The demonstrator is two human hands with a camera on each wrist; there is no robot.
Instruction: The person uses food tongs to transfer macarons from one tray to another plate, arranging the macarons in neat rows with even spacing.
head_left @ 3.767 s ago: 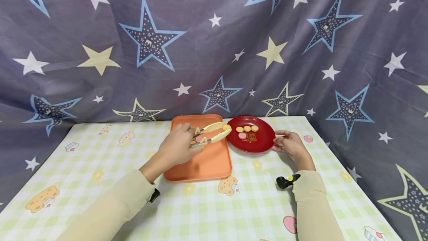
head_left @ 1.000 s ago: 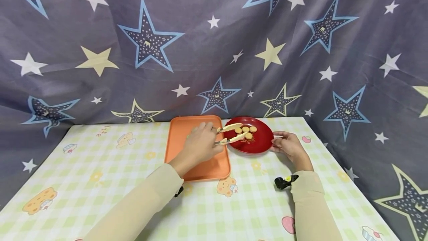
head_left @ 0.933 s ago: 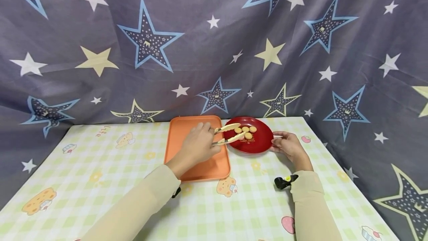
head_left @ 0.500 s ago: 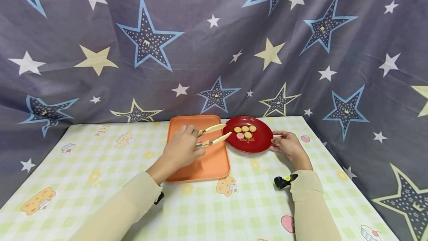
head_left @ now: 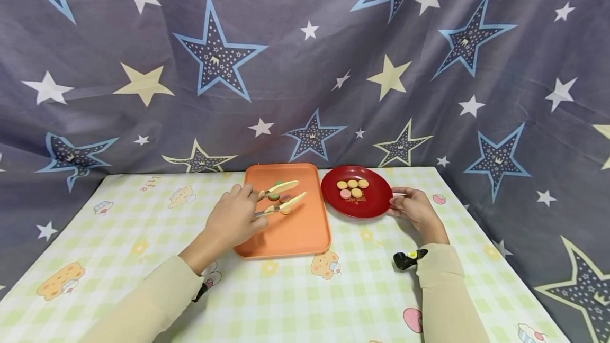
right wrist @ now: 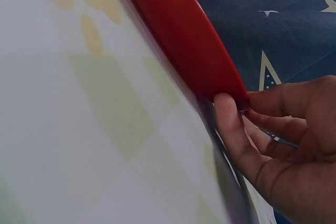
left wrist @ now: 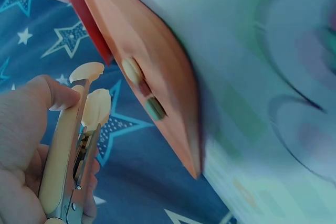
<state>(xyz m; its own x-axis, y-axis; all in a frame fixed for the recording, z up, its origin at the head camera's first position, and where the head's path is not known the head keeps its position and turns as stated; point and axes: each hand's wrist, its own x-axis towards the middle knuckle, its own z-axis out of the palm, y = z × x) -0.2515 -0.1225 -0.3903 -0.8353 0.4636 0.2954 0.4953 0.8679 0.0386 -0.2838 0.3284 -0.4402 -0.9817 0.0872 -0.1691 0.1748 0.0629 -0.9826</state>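
Observation:
My left hand (head_left: 233,215) grips a pair of tongs (left wrist: 68,156) with cream tips; the tips (head_left: 285,186) stand apart above the orange tray (head_left: 295,237), with nothing held between them. On the tray lie several macarons, among them a green macaron (left wrist: 155,108) and a cream macaron (left wrist: 132,71); the tongs partly cover them in the head view. My right hand (head_left: 419,210) pinches the right rim of a red plate (head_left: 376,202). Several macarons sit on that plate: yellow ones in a group and a pink macaron (head_left: 345,194).
A checked tablecloth (head_left: 305,306) with printed cartoons covers the table. Behind it hangs a dark curtain (head_left: 286,68) with stars. The tray and the plate stand side by side near the table's back edge.
A yellow macaron, earlier in the tongs, now lies on the red plate beside the pink one. My left hand has drawn back left with the tongs, over the tray. The right hand stays at the plate.

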